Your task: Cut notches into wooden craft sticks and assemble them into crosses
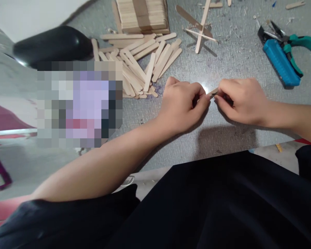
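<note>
My left hand (182,102) is closed in a pinch on one end of a small wooden craft stick (212,93). Facing it, my right hand (242,100) pinches the other end, so only a short slanted length shows between the fingertips. A small dark spot is visible by the right fingertips; what it is, I cannot make out. Beyond my left hand lies a loose heap of craft sticks (141,64). Farther off, a few sticks are joined into a small crossed model (202,29) that stands on the grey table (186,65).
At the right lie a blue box cutter (282,64) and green-handled pliers (304,42). A banded bundle of craft sticks (142,15) sits at the back. On the left are a black rounded object (53,46) and a blurred-out patch (89,97). Wood scraps lie scattered near the tools.
</note>
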Demonstrator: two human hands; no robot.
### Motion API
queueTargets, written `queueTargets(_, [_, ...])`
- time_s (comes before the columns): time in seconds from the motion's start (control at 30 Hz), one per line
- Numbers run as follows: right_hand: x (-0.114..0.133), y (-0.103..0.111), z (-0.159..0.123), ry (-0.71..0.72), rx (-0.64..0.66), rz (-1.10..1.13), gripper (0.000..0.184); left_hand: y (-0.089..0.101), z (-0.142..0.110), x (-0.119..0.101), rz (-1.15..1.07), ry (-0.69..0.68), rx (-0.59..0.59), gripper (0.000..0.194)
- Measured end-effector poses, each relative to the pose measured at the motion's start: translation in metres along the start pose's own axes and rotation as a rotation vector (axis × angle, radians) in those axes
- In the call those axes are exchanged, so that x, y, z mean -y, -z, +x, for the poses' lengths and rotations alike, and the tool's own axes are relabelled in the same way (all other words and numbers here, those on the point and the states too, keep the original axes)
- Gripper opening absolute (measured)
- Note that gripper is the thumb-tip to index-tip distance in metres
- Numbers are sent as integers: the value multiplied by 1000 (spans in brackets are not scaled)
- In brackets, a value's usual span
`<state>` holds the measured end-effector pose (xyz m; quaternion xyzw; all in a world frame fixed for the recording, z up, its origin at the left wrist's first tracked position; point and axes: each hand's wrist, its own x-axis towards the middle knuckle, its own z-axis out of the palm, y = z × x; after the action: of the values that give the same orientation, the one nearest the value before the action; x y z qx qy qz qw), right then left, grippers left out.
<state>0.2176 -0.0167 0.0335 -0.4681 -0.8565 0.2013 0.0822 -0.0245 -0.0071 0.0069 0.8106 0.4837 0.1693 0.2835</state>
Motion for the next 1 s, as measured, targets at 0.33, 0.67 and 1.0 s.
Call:
queueTargets(0.33, [-3,12,-1,104,27,-163,26,-3,-1,8,18,-19,-32,41])
queueTargets(0.67, [-7,24,3,158,57,-97,36,-2,-1,5,42,-7,-28,43])
queueTargets(1.0, [-6,13,-5,244,0,-186,51,-6,-2,4,67,-12,-51,40])
